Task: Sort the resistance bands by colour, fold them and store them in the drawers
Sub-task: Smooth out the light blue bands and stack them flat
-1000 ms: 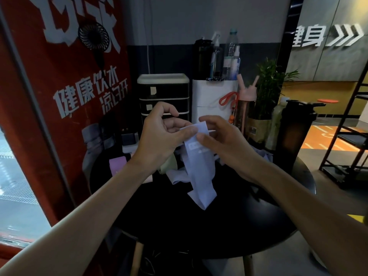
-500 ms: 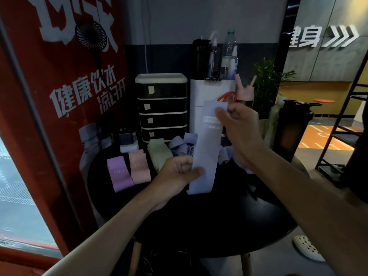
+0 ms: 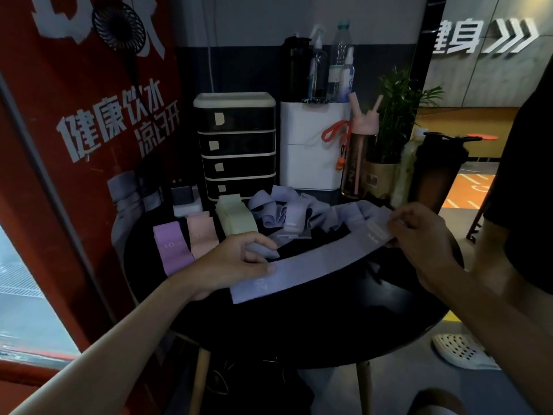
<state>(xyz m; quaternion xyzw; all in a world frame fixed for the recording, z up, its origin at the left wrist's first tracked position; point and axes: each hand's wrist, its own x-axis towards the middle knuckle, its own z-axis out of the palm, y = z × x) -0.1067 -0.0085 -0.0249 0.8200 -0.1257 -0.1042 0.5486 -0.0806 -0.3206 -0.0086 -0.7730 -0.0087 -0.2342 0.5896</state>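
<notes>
Two hands are holding one lavender band [image 3: 314,262] pulled out flat, low over the black round table [image 3: 299,330], in the head view. The left hand [image 3: 236,259] is pinching the near-left end, with the thumb lying on top of the fabric and the fingers curled behind it. The right hand [image 3: 419,235] is pinching the far-right end beside the pale sewn label, with its fingers curled round the edge. The band is running diagonally between them, and its near-left end appears to be resting on the tabletop.

On the left of the table, a folded purple band [image 3: 172,247], a folded pink band [image 3: 203,235] and a green stack [image 3: 236,217] are lying side by side. A loose heap of lavender bands [image 3: 299,211] is lying further back, in front of the drawer unit [image 3: 236,145], whose four drawers are all standing closed.

The step in hand appears to be flattening this band before the fold. To do it well:

1. Keep light tension between both pinches so that the two layers are lying without a twist.
2. Bring the right end over to the left end and line up the long edges before pressing the crease.
3. Fold to roughly the footprint of the purple and pink pieces, so that the result is fitting a drawer.
4. Set it on bare tabletop clear of the loose heap, since stray loops there are likely to snag it.
</notes>
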